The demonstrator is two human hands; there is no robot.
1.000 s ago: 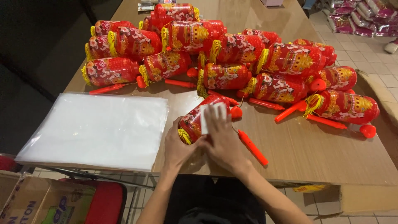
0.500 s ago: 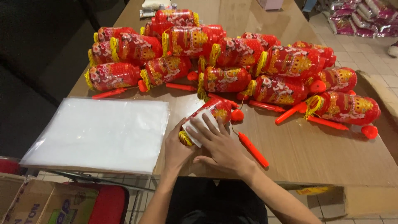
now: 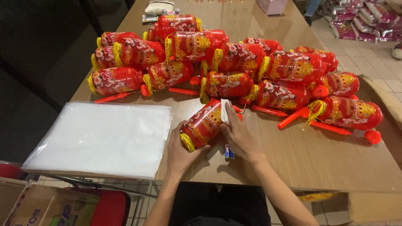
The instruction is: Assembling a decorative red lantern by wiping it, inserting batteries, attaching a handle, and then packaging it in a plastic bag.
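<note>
A red lantern (image 3: 204, 123) with gold print and a yellow tassel lies on its side near the front edge of the wooden table (image 3: 310, 159). My left hand (image 3: 181, 146) cups its tasselled end from below. My right hand (image 3: 238, 133) rests on its upper end, fingertips against a small white slip (image 3: 225, 110). Two small batteries (image 3: 227, 152) lie on the table under my right palm.
Behind the held lantern lies a heap of several matching red lanterns (image 3: 234, 62) with orange-red stick handles (image 3: 293, 118). A stack of clear plastic bags (image 3: 100, 136) lies at the front left. Cardboard boxes (image 3: 29, 207) and a red chair (image 3: 106, 207) stand below the table's edge.
The lantern has been turned and shifted a little left between my hands. The orange stick that lay to the right of my hand is gone from there, and two batteries now show.
</note>
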